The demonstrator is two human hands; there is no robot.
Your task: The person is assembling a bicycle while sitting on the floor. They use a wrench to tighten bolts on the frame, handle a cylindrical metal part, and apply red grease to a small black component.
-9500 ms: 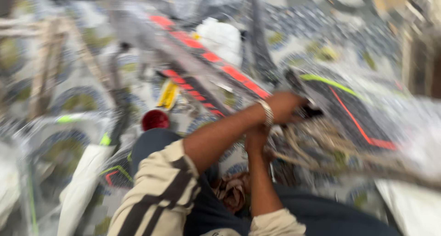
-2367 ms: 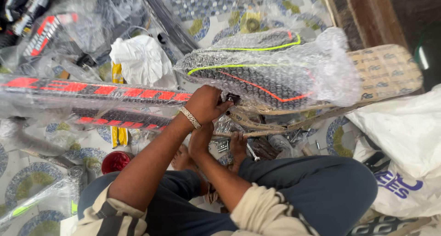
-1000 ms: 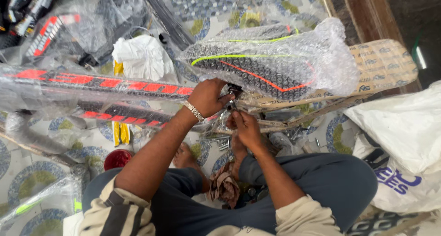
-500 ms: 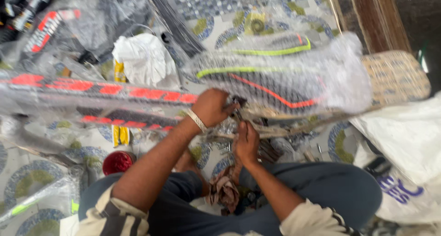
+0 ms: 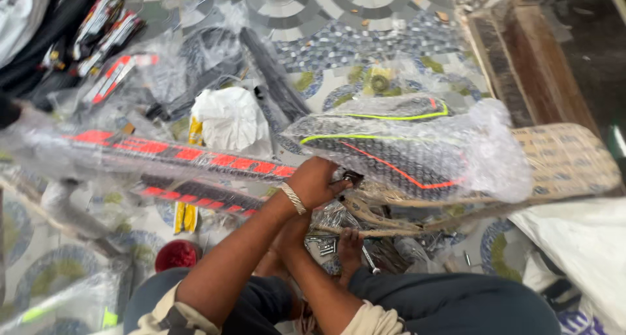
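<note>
1. Patterned floor tiles (image 5: 339,41) in grey, blue and yellow-green spread under everything, and I sit on them with my knees drawn up at the near edge.
2. My left hand (image 5: 316,182) reaches forward from the near left, forearm stretched diagonally up toward the middle, a metal bracelet (image 5: 293,198) on the wrist. Its fingers are curled shut around the end of the bubble-wrapped frame tube (image 5: 176,153), black with red-orange marks, just where that tube meets the wrapped black part (image 5: 398,155).
3. My right hand (image 5: 350,243) sits lower and nearer, forearm rising steeply from my lap. Its fingers are bent down into a heap of small metal hardware in clear bags (image 5: 332,221); whether they pinch anything I cannot tell.
4. That frame tube lies across the scene from the far left edge to the middle, raised off the floor, with a second red-marked tube (image 5: 195,195) just below it.
5. The wrapped black part, lined in yellow-green and red, extends right from my left hand, and a flat strip of brown printed cardboard (image 5: 567,162) lies under it to the right.
6. A white crumpled bag (image 5: 231,120) sits beyond the tube, a red round lid (image 5: 176,255) near my left knee, a yellow packet (image 5: 186,217) just beyond that lid, and a white sack (image 5: 580,243) at the right.
</note>
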